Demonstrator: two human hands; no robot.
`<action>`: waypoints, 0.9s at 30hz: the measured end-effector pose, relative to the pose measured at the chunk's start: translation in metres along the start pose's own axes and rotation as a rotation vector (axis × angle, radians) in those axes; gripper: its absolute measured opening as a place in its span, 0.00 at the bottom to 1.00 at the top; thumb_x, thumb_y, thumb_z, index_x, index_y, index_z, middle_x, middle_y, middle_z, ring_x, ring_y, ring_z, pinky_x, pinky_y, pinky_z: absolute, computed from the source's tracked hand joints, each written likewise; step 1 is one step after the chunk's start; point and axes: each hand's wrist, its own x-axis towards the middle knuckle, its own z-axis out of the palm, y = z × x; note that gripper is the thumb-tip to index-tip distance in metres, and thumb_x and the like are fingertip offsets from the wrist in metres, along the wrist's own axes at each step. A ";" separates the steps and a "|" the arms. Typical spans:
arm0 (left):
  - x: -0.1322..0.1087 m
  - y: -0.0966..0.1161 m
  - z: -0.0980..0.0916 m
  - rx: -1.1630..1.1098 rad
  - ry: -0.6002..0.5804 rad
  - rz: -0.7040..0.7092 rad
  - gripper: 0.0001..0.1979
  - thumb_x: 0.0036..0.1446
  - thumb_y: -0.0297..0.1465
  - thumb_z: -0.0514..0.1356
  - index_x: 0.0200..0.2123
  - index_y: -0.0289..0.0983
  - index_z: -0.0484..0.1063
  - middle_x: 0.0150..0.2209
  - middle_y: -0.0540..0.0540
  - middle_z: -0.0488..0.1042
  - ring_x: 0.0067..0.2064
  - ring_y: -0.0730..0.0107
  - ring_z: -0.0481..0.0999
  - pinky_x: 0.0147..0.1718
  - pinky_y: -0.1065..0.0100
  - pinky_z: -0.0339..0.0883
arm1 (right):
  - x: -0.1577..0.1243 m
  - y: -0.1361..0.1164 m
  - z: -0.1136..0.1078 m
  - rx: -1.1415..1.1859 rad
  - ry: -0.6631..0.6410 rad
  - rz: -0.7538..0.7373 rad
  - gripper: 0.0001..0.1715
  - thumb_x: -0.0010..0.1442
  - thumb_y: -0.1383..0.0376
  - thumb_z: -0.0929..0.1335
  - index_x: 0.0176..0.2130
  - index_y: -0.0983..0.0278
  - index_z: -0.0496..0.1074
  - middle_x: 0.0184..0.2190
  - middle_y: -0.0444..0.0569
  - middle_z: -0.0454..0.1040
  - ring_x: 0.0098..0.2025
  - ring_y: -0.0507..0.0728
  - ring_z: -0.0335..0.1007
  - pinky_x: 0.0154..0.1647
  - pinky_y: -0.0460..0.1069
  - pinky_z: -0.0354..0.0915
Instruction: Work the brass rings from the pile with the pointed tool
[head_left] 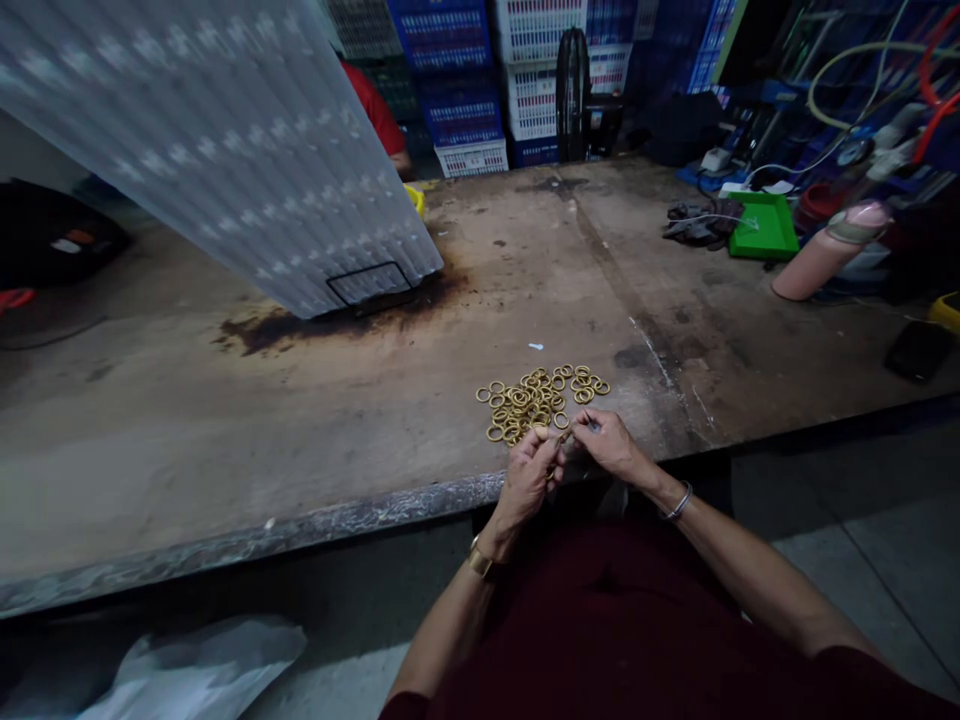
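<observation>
Close to the table's front edge lies a loose heap of brass-coloured rings (525,398). My left hand (527,475) is closed just in front of the heap, with a brass-coloured ring (551,474) showing among its fingers. Right beside it, my right hand (613,446) is closed in a pinch, its fingertips meeting those of the left hand. A small dark, thin thing (592,426) shows at the right fingers, too small to name. What exactly lies between the two sets of fingertips is partly hidden.
A wide worn wooden table (225,420) bears a tall rack of translucent tubes or panels (247,150) at left. A green tray (765,225), a pink cylinder (814,262) and hoses stand at right. Stacked crates (461,100) and a red-sleeved person (375,110) are behind.
</observation>
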 end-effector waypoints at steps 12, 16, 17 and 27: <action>-0.009 0.002 0.010 0.198 0.078 0.179 0.21 0.47 0.49 0.62 0.28 0.37 0.64 0.21 0.54 0.66 0.18 0.81 0.62 0.18 0.76 0.55 | -0.019 -0.009 -0.006 -0.592 -0.220 -0.209 0.11 0.50 0.72 0.62 0.33 0.64 0.71 0.25 0.47 0.72 0.26 0.53 0.64 0.29 0.46 0.51; -0.016 0.003 0.012 0.246 0.090 0.252 0.21 0.46 0.49 0.63 0.26 0.37 0.64 0.20 0.54 0.65 0.19 0.80 0.62 0.19 0.74 0.57 | -0.018 -0.008 -0.010 -0.587 -0.263 -0.228 0.12 0.52 0.71 0.62 0.35 0.62 0.72 0.27 0.46 0.74 0.28 0.53 0.65 0.29 0.45 0.53; -0.019 0.005 0.013 0.262 0.075 0.265 0.21 0.47 0.49 0.62 0.26 0.37 0.64 0.19 0.54 0.65 0.19 0.80 0.62 0.20 0.74 0.57 | -0.018 -0.006 -0.011 -0.622 -0.259 -0.203 0.12 0.52 0.71 0.62 0.36 0.61 0.72 0.27 0.47 0.74 0.28 0.53 0.66 0.29 0.45 0.53; -0.036 -0.023 0.002 0.033 -0.270 -0.216 0.20 0.46 0.46 0.65 0.29 0.36 0.63 0.25 0.51 0.71 0.18 0.83 0.60 0.15 0.78 0.49 | -0.004 0.023 -0.040 -0.867 0.075 -0.042 0.17 0.56 0.65 0.62 0.44 0.62 0.73 0.32 0.51 0.78 0.34 0.58 0.71 0.31 0.48 0.54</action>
